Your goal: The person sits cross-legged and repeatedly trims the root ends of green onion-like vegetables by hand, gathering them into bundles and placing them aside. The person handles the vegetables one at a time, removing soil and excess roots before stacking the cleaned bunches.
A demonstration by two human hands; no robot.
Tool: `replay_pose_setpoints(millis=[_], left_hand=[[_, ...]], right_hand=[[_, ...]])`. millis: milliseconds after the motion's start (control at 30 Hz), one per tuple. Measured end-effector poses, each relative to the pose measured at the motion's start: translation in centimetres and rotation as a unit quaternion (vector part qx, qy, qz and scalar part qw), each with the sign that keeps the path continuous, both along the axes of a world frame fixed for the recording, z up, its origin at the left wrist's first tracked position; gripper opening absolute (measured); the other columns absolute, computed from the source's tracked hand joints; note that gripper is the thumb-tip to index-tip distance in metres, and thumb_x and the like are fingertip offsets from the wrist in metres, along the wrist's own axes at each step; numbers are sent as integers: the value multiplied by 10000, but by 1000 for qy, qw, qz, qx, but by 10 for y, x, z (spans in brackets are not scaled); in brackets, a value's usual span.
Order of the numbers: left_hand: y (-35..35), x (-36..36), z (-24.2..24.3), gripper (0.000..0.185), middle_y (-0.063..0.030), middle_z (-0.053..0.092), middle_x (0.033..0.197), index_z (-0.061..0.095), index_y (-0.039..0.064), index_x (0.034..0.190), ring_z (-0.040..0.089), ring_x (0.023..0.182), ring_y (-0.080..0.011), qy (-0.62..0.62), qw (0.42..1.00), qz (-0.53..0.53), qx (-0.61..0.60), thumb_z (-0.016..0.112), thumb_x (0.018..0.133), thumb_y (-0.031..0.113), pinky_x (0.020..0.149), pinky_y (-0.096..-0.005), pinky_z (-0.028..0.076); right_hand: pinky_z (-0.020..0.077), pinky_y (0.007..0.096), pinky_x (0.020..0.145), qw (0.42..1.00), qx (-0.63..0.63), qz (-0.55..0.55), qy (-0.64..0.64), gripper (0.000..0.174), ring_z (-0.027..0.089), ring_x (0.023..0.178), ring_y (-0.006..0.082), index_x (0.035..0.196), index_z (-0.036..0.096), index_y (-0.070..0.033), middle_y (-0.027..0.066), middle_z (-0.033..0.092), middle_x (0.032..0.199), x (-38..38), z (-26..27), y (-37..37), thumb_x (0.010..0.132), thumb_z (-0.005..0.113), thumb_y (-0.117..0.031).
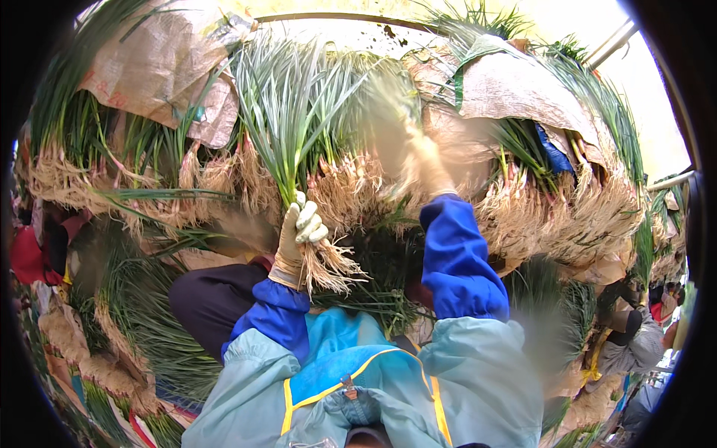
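My left hand [302, 229], in a pale glove, is closed around the stems of a bunch of green garlic [288, 151]. Its long leaves point away from me, and its pale roots [330, 269] hang out below the fingers. Ahead and to the right, my right hand [423, 154] is blurred by motion over a row of similar plants. Whether it holds anything cannot be made out. Just left of it, rooted stalks [344, 173] lie side by side with their roots towards me.
Woven sacks [521, 78] cover part of the heap at the right, and another woven sack [157, 61] covers plants at the left. More leafy bundles [168, 330] lie beside my knee. A person [633, 341] is at the far right. A metal bar [613, 45] stands at the upper right.
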State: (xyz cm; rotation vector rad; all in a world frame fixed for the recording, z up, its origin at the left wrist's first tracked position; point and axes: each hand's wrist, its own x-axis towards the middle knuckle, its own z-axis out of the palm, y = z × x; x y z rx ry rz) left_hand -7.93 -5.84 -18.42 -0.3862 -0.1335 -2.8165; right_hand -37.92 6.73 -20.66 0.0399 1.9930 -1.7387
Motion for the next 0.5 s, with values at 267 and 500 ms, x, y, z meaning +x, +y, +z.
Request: replay_pose_setpoints(millis=[267,500], left_hand=[[21,-7,12,369,53,356,640,450,136,1311,353,475,-28,16,998,-41,53,475,962,251,543,-205,347],[17,-3,35,257,59,389,637,523,140,1197,363,442,-16,87,996,-19,-7,507,949,209,503,-203,355]], right_hand=[[472,346,664,912,200,293,206,426,607,722,198,1036,610,40,77,647,897,18,33,69,856,576,-345],[476,355,717,940,171,207,211,449,622,801,227,1087,597,4,110,654,900,25,38,96,811,649,-346]])
